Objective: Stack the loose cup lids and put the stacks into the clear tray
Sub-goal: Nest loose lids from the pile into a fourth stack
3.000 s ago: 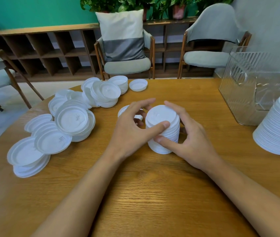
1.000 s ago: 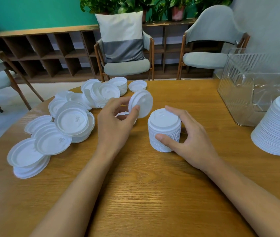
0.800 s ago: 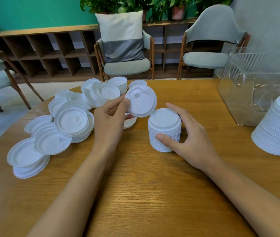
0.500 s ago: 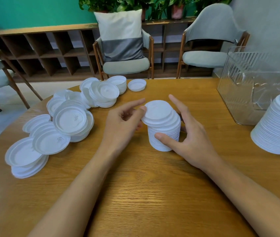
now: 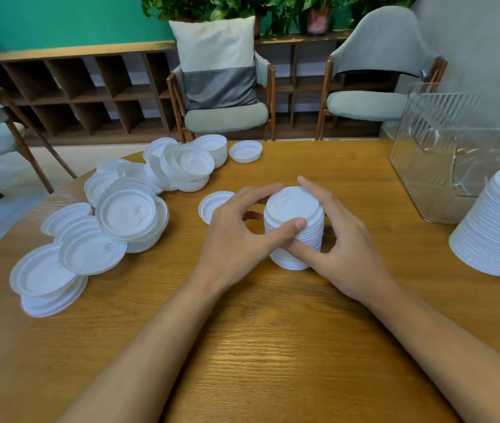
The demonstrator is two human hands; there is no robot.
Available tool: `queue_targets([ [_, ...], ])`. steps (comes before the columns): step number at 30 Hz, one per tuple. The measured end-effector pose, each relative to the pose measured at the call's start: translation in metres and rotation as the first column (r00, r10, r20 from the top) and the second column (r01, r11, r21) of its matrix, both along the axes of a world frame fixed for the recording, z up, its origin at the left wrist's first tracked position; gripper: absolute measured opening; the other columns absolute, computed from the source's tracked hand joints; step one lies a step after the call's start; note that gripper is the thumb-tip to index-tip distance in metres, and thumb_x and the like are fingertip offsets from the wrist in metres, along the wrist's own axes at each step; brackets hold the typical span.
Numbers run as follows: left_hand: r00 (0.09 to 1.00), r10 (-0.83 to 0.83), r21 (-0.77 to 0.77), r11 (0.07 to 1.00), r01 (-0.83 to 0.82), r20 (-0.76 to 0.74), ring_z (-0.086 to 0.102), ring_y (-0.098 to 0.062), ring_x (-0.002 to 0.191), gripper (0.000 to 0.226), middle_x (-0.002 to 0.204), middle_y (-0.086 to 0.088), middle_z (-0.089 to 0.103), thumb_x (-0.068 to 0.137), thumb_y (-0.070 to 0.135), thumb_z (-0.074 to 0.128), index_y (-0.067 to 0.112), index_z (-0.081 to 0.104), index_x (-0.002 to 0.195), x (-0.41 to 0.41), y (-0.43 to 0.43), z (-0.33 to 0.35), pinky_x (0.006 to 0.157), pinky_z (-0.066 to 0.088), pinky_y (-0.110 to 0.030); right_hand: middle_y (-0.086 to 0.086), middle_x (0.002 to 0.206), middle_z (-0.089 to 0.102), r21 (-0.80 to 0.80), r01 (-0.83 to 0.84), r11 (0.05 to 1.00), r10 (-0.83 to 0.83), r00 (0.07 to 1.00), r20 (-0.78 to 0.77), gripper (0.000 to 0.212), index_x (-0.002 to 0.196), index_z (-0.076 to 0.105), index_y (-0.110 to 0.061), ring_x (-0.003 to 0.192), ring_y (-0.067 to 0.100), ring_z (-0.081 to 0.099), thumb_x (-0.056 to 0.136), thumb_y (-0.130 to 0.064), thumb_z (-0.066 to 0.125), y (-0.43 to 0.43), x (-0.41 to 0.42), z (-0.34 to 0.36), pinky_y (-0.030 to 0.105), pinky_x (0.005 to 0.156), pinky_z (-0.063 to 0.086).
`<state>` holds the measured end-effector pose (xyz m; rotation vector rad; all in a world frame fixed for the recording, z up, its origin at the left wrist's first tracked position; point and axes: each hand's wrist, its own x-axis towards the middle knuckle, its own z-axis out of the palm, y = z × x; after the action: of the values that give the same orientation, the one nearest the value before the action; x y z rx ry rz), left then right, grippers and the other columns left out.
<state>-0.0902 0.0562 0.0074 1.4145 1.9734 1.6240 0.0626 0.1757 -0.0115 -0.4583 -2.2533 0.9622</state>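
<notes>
Here, a short stack of lids (image 5: pixel 294 230) stands upright on the wooden table (image 5: pixel 273 346), whose grain runs in fine streaks. The lids are thin, round, white plastic, and their raised rims show as fine ribs down the stack's side. Left of the stack lie loose lids (image 5: pixel 126 209), overlapping in shallow heaps. A single lid (image 5: pixel 210 204) lies flat just beside it on that side. Right of the stack and farther back stands the clear tray (image 5: pixel 444 154), ribbed and transparent. Well apart on the same side rises a taller stack (image 5: pixel 498 221).

The left hand (image 5: pixel 236 236) grasps the short stack, thumb across its near upper rim and forefinger arched to the top's far edge. The right hand (image 5: pixel 343 248) grasps it too, thumb low on the near side and fingers curved round the far side.
</notes>
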Motion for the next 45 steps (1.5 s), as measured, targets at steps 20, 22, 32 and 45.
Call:
queue_targets([
  [20, 0.866, 0.247, -0.275, 0.880, -0.389, -0.435, 0.060, -0.014, 0.118, 0.044, 0.125, 0.005, 0.066, 0.091, 0.049, 0.075, 0.023, 0.070, 0.127, -0.054, -0.011, -0.011, 0.095, 0.048, -0.032, -0.028, 0.146, 0.051, -0.026, 0.019, 0.999, -0.018, 1.000, 0.019, 0.083, 0.150, 0.047, -0.045, 0.138, -0.007, 0.043, 0.075, -0.059, 0.082, 0.004, 0.001, -0.002, 0.027, 0.108, 0.046],
  [22, 0.874, 0.204, -0.358, 0.853, -0.380, -0.440, 0.056, -0.019, 0.124, 0.053, 0.131, 0.001, 0.062, 0.087, 0.052, 0.079, 0.021, 0.069, 0.128, -0.056, -0.010, -0.019, 0.097, 0.048, -0.036, -0.029, 0.146, 0.050, -0.022, 0.016, 1.000, -0.015, 1.000, 0.026, 0.083, 0.150, 0.046, -0.045, 0.137, -0.009, 0.042, 0.075, -0.060, 0.081, 0.004, 0.001, -0.002, 0.023, 0.106, 0.044],
  [32, 0.847, 0.256, -0.262, 0.875, -0.408, -0.465, 0.067, -0.022, 0.108, 0.033, 0.115, -0.002, 0.074, 0.094, 0.029, 0.071, 0.017, 0.071, 0.124, -0.047, -0.006, -0.014, 0.089, 0.056, -0.042, -0.030, 0.146, 0.049, -0.027, 0.009, 1.000, -0.008, 1.000, 0.026, 0.083, 0.149, 0.045, -0.047, 0.135, -0.013, 0.041, 0.076, -0.061, 0.080, 0.004, 0.001, -0.001, 0.016, 0.102, 0.041],
  [45, 0.952, 0.302, 0.137, 0.946, -0.293, -0.051, 0.071, -0.004, 0.092, 0.016, 0.095, 0.015, 0.075, 0.100, 0.024, 0.072, 0.022, 0.069, 0.116, -0.030, -0.004, 0.005, 0.077, 0.054, -0.017, -0.025, 0.142, 0.053, -0.005, 0.023, 1.000, -0.024, 1.000, -0.016, 0.075, 0.148, 0.051, -0.036, 0.133, -0.009, 0.045, 0.081, -0.056, 0.078, 0.002, -0.001, -0.001, 0.004, 0.099, 0.037],
])
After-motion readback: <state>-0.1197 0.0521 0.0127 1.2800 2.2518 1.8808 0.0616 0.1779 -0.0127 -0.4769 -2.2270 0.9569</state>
